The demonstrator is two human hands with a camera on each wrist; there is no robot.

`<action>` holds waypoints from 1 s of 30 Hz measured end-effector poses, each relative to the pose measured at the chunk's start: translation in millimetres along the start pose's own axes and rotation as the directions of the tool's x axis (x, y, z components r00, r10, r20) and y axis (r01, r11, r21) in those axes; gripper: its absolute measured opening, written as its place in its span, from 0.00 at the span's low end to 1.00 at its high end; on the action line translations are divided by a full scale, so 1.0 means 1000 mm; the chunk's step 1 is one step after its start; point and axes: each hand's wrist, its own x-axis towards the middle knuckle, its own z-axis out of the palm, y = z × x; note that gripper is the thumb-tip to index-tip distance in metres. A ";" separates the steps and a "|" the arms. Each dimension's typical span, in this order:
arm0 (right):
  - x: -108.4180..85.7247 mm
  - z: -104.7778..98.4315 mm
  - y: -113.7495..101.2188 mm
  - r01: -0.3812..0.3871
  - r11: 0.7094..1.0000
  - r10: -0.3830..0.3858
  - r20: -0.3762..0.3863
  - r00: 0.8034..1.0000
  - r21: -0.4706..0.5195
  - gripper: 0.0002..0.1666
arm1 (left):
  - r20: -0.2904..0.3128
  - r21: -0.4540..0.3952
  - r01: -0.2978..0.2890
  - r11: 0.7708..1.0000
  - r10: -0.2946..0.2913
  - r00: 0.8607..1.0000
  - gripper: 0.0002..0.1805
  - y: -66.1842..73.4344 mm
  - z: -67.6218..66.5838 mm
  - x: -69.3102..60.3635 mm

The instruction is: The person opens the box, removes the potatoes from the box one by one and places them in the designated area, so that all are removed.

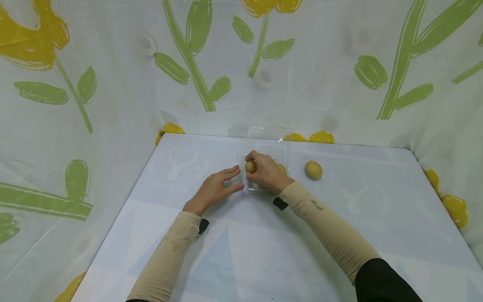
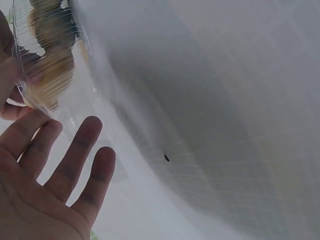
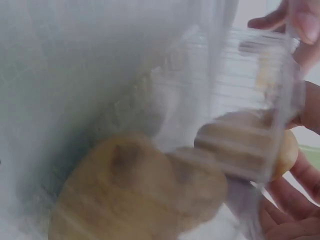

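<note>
A clear plastic container with its lid raised stands near the table's back edge. Between the fingers and thumb of the right hand is a round yellow-brown potato, at the container's left part. Another potato lies in the container, partly hidden by that hand; in the right wrist view, potatoes show through the ribbed plastic. The left hand is beside the container's left side, fingers extended; in the left wrist view its fingertips touch or nearly touch the container's edge.
One more potato lies on the table, to the right of the container. A curtain with green leaves and yellow flowers hangs behind and around the table.
</note>
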 end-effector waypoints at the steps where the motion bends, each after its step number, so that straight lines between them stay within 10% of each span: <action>1: -0.001 -0.002 0.000 -0.007 1.000 0.007 -0.005 1.000 0.006 0.24 | 0.000 0.001 0.001 1.000 -0.001 1.000 0.38 0.000 0.000 0.000; 30: -0.039 -0.046 0.015 -0.039 0.997 0.037 0.025 0.999 0.061 0.29 | 0.015 0.015 0.006 1.000 -0.006 1.000 0.38 0.000 0.000 0.001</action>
